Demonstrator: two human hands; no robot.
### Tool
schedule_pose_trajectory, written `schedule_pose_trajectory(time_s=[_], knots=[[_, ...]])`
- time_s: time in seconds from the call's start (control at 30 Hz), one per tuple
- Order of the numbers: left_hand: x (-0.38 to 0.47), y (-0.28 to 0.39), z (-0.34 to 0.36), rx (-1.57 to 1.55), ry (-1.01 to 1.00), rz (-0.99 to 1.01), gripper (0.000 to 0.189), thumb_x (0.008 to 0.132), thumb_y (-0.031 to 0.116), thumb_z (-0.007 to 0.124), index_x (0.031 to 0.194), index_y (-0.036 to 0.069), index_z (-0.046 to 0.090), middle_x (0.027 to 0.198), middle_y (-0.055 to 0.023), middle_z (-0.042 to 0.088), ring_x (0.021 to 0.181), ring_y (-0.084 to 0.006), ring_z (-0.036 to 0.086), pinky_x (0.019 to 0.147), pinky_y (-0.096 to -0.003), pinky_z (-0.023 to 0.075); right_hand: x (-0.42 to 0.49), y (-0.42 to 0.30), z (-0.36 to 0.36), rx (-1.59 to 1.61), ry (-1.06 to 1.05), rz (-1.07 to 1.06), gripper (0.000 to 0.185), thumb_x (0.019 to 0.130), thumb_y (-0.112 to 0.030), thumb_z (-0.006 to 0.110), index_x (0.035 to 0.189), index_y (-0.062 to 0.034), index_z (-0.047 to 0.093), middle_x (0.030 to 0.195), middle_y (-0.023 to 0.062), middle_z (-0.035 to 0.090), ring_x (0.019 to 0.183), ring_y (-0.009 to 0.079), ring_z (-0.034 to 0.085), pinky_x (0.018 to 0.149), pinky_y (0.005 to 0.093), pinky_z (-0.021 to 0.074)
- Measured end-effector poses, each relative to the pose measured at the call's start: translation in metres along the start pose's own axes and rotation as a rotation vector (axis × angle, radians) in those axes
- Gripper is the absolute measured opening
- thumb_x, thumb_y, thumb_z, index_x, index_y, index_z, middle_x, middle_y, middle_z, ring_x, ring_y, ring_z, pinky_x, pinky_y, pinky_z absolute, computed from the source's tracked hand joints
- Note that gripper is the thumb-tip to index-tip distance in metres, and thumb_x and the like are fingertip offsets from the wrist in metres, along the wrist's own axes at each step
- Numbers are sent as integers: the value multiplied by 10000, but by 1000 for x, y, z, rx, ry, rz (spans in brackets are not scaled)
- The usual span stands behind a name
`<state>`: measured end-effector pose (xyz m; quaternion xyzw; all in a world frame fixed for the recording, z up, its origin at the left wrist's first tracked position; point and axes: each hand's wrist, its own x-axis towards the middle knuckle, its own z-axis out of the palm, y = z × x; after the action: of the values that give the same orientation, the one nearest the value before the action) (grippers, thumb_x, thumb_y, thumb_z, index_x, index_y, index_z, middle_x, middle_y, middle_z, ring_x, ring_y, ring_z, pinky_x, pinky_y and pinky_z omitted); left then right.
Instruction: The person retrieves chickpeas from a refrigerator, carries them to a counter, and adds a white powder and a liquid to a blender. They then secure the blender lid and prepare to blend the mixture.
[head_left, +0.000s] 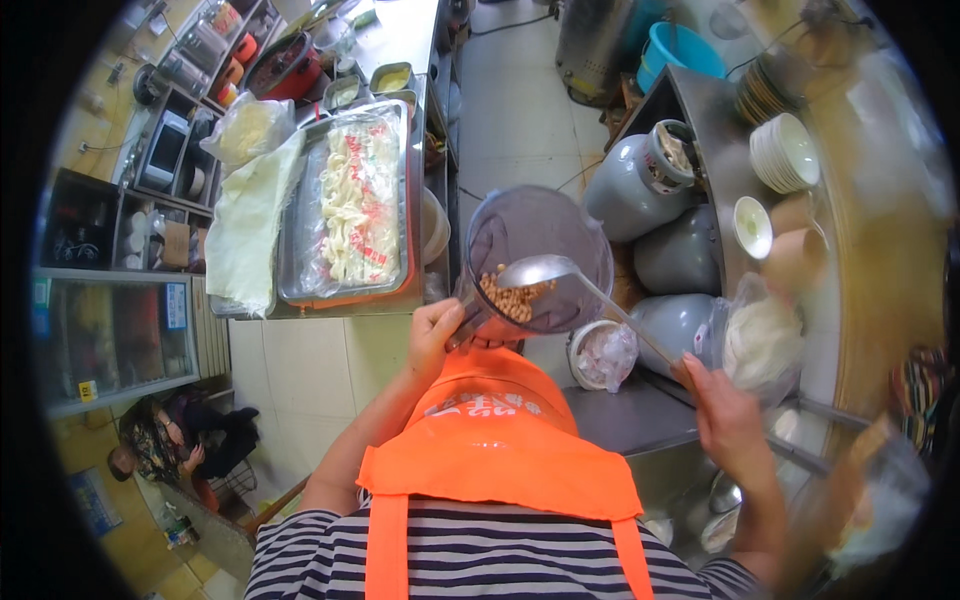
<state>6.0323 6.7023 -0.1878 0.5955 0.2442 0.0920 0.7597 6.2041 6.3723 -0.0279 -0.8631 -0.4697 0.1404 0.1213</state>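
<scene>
My left hand (433, 334) is closed around the handle of a large round mesh strainer (555, 225). A small heap of brown beans or peanuts (517, 300) lies in its near left part. My right hand (716, 409) grips the long handle of a metal ladle (544, 270), whose bowl is inside the strainer over the heap. The strainer is in front of my orange apron (495, 420). To its left, a metal tray (296, 259) holds pale noodle-like strips under printed clear plastic film, beside a folded pale cloth (247, 232).
Gas cylinders (630, 180) stand under the right counter, which bears stacked white bowls (784, 154). A lined white bucket (604, 352) stands near the strainer. A red pot (289, 67) and small metal containers (391, 77) are at the upper left. A person (176, 442) sits at the lower left.
</scene>
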Motion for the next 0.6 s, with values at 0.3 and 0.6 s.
schedule_pose_trajectory(time_s=[0.3,0.6], knots=[[156,-13,0,37,51,-6,448,951,382,512,683,25,553,581,-39,523,457,-49,382,432,-220,266,134,79,21,535,-145,271,562,859,15,547,1404,-5,412,1241,220,588,1079,337,612,916,359,470],[244,-40,-2,-73,78,-186,332,924,281,615,717,28,555,613,23,489,558,-32,436,493,-208,322,250,141,19,513,-297,192,568,886,4,535,1433,-29,385,1109,233,633,902,315,679,778,341,526]])
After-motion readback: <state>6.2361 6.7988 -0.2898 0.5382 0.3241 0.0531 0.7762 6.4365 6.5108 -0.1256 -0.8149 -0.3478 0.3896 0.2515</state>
